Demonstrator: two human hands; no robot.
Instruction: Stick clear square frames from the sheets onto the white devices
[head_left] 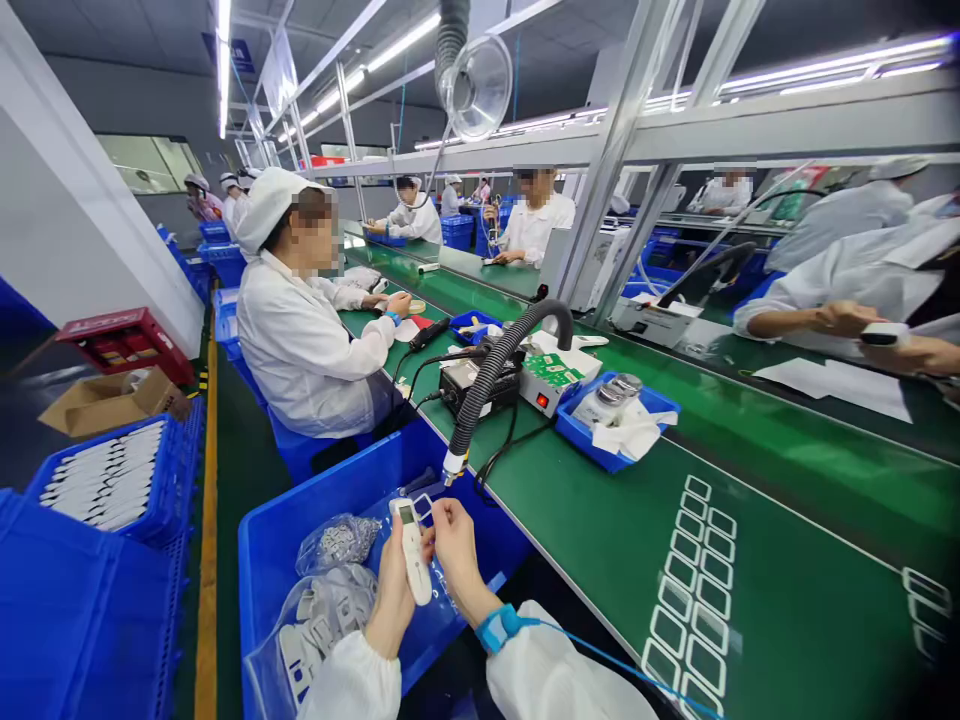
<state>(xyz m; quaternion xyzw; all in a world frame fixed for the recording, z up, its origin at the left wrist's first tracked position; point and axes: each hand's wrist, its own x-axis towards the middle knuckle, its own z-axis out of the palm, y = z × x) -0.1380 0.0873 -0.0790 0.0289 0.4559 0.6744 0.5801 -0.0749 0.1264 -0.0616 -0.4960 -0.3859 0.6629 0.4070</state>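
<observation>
My left hand (394, 580) is wrapped round a white handheld device (412, 560) with a small grey display near its top end. Pinched in the fingers of my right hand (456, 545) is a thin white rectangular frame (423, 506), held beside the device's display end. Whether the frame touches the device I cannot tell. Both hands are above a large blue bin (259, 540), in which lie a clear bag of white plastic shells (322, 620) and a bag of small metal-looking parts (341, 540). A blue wrist strap (499, 628) with a cord circles my right wrist.
Rows of white rectangular frames (686, 580) lie on the green bench (585, 540). A black flexible hose (487, 380) arches near my hands. Behind it are a control box with a red switch (541, 400) and a blue tray (619, 455). A co-worker (307, 330) sits at left.
</observation>
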